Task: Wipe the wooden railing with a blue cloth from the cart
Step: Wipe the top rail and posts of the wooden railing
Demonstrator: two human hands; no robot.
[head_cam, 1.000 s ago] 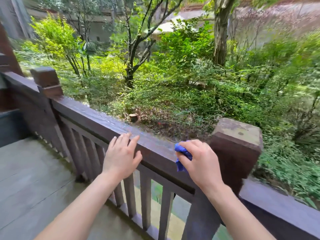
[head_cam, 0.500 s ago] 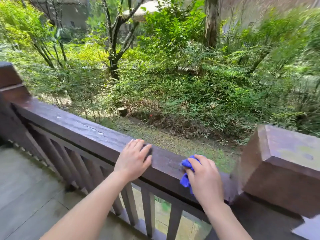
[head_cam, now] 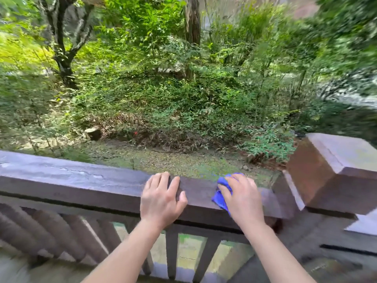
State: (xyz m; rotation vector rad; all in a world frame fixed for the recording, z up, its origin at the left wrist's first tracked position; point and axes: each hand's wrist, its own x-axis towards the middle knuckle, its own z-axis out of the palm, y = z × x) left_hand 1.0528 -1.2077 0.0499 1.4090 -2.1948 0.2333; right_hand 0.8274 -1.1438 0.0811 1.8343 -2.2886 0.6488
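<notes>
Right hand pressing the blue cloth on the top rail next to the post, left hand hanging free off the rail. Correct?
Not quite. The left hand is not hanging free: the head view shows it resting flat on the top rail, fingers over the far edge. The rest holds: the right hand presses the blue cloth on the rail next to the post.

Right hand presses blue cloth on wooden railing; left hand flat beside it
</notes>
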